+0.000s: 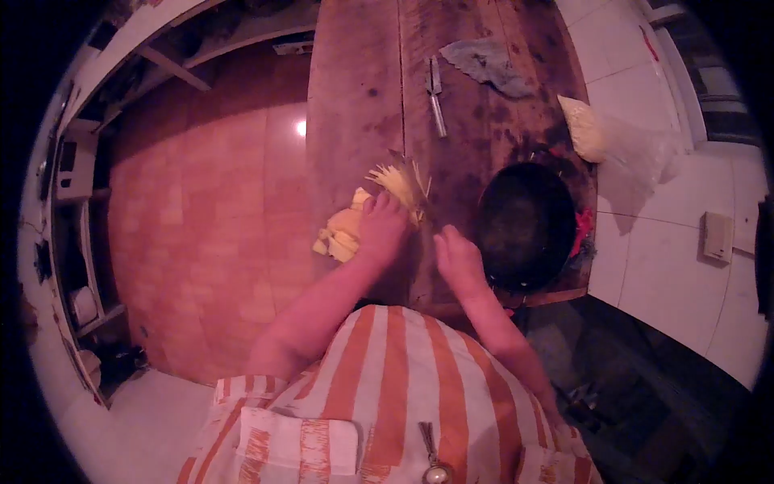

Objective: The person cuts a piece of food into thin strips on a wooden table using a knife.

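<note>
Over my feed, 2 bare arms [314,315] stretch forward; my left hand [384,230] is palm down, fingers [380,201] bent, my right hand [459,256] curled tightly.

The strips [392,179] are yellow, the basin [560,202] black, the garment [413,379] orange-striped.

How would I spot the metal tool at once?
On the wooden table, look beyond the right hand, toward the picture's top. The metal tool lies just left of the grey cloth. It is slim, straight and shiny, whereas the cloth is crumpled.
</note>
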{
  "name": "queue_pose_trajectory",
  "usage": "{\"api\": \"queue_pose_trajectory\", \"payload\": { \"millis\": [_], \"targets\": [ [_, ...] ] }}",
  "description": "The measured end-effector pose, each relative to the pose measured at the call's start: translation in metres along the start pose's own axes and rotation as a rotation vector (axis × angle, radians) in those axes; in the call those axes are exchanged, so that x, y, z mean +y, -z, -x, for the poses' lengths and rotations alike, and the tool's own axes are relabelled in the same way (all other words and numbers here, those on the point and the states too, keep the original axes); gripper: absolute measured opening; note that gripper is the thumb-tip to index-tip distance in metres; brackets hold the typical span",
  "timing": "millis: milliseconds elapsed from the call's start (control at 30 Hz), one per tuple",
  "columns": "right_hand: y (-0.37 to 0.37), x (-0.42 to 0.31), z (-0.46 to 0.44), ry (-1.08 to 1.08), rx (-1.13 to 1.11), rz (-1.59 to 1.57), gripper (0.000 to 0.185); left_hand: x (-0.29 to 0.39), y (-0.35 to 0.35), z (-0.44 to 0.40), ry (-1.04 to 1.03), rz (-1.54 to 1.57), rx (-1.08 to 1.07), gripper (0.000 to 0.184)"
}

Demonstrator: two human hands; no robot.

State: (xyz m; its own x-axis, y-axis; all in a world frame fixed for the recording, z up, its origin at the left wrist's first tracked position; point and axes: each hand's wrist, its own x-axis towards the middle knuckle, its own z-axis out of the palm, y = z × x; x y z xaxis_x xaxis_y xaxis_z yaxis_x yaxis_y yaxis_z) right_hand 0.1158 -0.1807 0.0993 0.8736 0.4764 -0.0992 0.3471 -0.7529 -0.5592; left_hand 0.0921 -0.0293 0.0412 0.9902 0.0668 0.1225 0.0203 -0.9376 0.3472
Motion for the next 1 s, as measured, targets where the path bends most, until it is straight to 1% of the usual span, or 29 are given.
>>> {"api": "queue_pose_trajectory", "payload": {
  "millis": [33, 100, 200, 300, 367, 500, 567, 600, 667, 700, 767, 800, 867, 900, 967, 1000],
  "targets": [
    [0.001, -0.001, 0.001, -0.032, -0.021, -0.032, 0.015, 0.002, 0.000, -0.001, 0.018, -0.001, -0.022, 0.018],
    [0.001, 0.002, 0.003, -0.026, -0.011, -0.055, 0.014, 0.004, -0.004, -0.001, 0.036, -0.009, -0.043, 0.017],
    [0.001, 0.004, 0.004, -0.025, 0.000, -0.083, 0.014, 0.005, -0.019, -0.002, 0.025, -0.067, -0.022, 0.022],
    [-0.001, 0.005, 0.004, -0.013, 0.014, -0.082, 0.014, 0.006, -0.020, -0.003, 0.085, 0.000, -0.043, 0.019],
    [-0.001, 0.003, 0.003, 0.003, 0.028, -0.077, 0.015, 0.005, -0.016, -0.001, 0.118, 0.113, -0.036, 0.017],
    [0.000, -0.003, 0.000, -0.058, 0.061, -0.180, 0.017, 0.007, 0.002, 0.007, 0.130, 0.192, 0.014, 0.016],
    [0.001, -0.007, -0.001, -0.066, 0.080, -0.193, 0.017, 0.004, 0.002, 0.010, 0.225, 0.463, 0.048, 0.016],
    [0.001, -0.010, -0.001, -0.072, 0.103, -0.210, 0.018, 0.002, 0.005, 0.011, 0.224, 0.470, 0.051, 0.016],
    [0.001, -0.016, -0.003, -0.073, 0.127, -0.226, 0.018, -0.005, 0.015, 0.013, 0.499, 0.894, -0.046, 0.018],
    [0.002, -0.018, -0.004, -0.073, 0.111, -0.205, 0.018, -0.010, 0.027, 0.014, 0.498, 0.896, -0.044, 0.018],
    [0.000, -0.023, -0.007, -0.074, 0.101, -0.183, 0.019, -0.021, 0.051, 0.013, 0.757, 1.068, -0.188, 0.023],
    [-0.002, -0.025, -0.008, -0.067, 0.091, -0.153, 0.019, -0.031, 0.045, 0.016, 0.754, 1.070, -0.190, 0.023],
    [-0.005, -0.030, -0.009, -0.060, 0.081, -0.121, 0.019, -0.049, 0.024, 0.022, 0.560, 0.744, -0.180, 0.026],
    [-0.007, -0.034, -0.010, -0.050, 0.074, -0.077, 0.019, -0.049, 0.028, 0.021, 0.558, 0.745, -0.181, 0.026],
    [-0.010, -0.039, -0.012, -0.040, 0.068, -0.030, 0.018, -0.046, 0.033, 0.019, 0.544, 0.614, -0.141, 0.025],
    [-0.013, -0.038, -0.012, -0.047, 0.030, 0.020, 0.018, -0.046, 0.035, 0.017, 0.540, 0.620, -0.140, 0.025]
  ]
}}
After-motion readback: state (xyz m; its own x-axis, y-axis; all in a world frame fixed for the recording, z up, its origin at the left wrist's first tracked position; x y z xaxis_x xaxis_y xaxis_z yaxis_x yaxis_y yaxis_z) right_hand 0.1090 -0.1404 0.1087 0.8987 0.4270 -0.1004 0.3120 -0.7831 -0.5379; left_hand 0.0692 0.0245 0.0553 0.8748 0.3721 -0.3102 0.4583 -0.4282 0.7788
